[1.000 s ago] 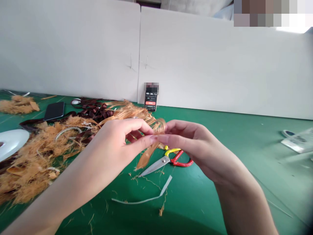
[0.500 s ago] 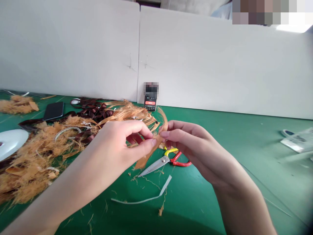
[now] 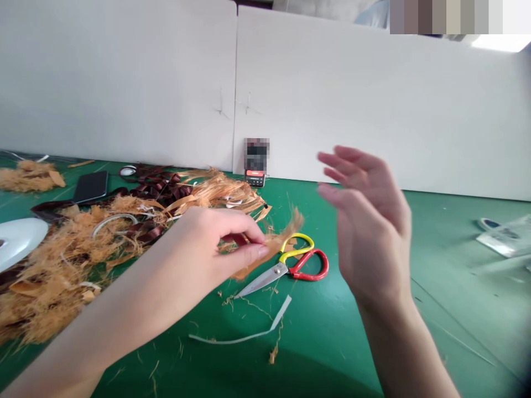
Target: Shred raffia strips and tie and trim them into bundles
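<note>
Between thumb and fingers, my left hand point(image 3: 232, 240) pinches an orange-tan ribbon strip point(image 3: 276, 243) with a frayed, feathery far end. My right hand point(image 3: 365, 210) is raised to the right, its fingers apart and slightly blurred, with nothing in it. Just below the strip lies a pair of scissors point(image 3: 286, 267) with one yellow and one red handle, blades pointing to the lower left. In front of the scissors, a thin pale strip point(image 3: 244, 338) rests on the green table point(image 3: 332, 342), with loose threads around it.
Frayed orange fibres point(image 3: 53, 282) heap up on the left, beside a white spool point(image 3: 19, 240). Dark brown ribbon point(image 3: 166, 190) and a dark phone point(image 3: 91, 187) lie behind. Another phone point(image 3: 256, 166) leans on the white partition point(image 3: 352, 99). A clear plastic packet point(image 3: 508, 237) is at far right.
My right hand has let go of the strip and moved up and right, opening. The strip's frayed end now points right, over the scissors. My left hand keeps its pinch, nearly in place.
</note>
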The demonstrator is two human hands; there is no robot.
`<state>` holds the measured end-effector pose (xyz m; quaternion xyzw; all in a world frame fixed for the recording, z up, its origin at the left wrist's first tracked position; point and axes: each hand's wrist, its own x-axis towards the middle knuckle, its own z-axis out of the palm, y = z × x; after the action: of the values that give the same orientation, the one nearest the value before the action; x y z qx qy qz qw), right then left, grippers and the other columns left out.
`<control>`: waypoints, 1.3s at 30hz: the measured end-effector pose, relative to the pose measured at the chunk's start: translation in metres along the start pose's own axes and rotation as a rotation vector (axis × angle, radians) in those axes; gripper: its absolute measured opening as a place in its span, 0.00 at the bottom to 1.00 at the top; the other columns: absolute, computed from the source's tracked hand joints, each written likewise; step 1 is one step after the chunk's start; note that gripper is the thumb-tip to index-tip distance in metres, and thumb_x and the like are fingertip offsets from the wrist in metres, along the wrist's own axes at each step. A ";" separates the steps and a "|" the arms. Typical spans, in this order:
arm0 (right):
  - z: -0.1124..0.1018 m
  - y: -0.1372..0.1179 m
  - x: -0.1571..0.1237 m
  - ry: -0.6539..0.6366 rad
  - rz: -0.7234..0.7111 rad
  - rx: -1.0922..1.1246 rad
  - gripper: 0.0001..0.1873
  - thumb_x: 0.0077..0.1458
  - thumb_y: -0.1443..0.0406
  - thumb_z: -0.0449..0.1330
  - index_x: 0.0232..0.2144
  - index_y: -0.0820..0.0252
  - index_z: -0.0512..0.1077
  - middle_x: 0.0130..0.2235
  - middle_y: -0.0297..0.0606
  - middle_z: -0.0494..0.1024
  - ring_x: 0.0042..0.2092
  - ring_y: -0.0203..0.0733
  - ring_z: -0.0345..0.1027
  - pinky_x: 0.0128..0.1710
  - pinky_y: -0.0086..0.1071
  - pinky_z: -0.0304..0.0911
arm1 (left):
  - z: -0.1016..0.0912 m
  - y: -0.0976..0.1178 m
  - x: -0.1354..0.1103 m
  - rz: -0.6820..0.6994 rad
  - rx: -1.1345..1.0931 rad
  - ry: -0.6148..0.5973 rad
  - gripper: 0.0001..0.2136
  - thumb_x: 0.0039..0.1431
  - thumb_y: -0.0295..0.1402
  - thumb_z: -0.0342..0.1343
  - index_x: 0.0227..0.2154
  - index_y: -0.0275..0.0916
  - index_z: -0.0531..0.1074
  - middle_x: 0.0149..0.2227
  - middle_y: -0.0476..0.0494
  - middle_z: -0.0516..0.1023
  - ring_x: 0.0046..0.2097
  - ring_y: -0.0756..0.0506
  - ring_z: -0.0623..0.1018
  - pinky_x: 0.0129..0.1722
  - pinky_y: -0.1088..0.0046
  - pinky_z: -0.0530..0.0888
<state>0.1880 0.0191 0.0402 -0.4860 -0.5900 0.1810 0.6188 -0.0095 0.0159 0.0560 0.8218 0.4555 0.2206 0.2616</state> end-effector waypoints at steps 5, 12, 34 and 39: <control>-0.011 0.005 0.009 0.247 -0.103 -0.125 0.05 0.55 0.63 0.59 0.37 0.53 0.72 0.44 0.39 0.74 0.51 0.46 0.67 0.49 0.40 0.61 | 0.001 0.004 -0.001 -0.009 0.009 -0.009 0.13 0.60 0.43 0.54 0.29 0.41 0.77 0.34 0.49 0.80 0.34 0.48 0.77 0.26 0.77 0.66; -0.010 -0.013 0.005 -0.458 -0.114 -0.234 0.05 0.51 0.62 0.63 0.25 0.53 0.75 0.41 0.35 0.74 0.53 0.48 0.62 0.56 0.46 0.52 | 0.000 0.002 0.001 0.010 0.004 -0.011 0.12 0.60 0.42 0.54 0.30 0.42 0.77 0.33 0.50 0.80 0.33 0.48 0.77 0.29 0.76 0.69; -0.008 -0.012 0.004 -0.672 -0.017 -0.223 0.02 0.49 0.66 0.64 0.26 0.53 0.77 0.39 0.35 0.76 0.50 0.46 0.63 0.50 0.42 0.57 | 0.006 0.000 0.003 0.046 0.011 0.042 0.09 0.58 0.39 0.56 0.28 0.43 0.78 0.31 0.52 0.80 0.31 0.49 0.77 0.25 0.78 0.66; -0.005 -0.012 0.003 -0.566 0.188 -0.078 0.03 0.48 0.66 0.63 0.23 0.56 0.76 0.36 0.36 0.77 0.46 0.45 0.67 0.47 0.41 0.58 | 0.005 0.005 0.004 0.014 0.006 0.095 0.08 0.56 0.37 0.57 0.25 0.42 0.78 0.28 0.52 0.80 0.28 0.50 0.75 0.23 0.78 0.65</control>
<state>0.1890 0.0138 0.0526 -0.4921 -0.6979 0.3429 0.3913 -0.0013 0.0155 0.0558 0.8145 0.4622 0.2600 0.2354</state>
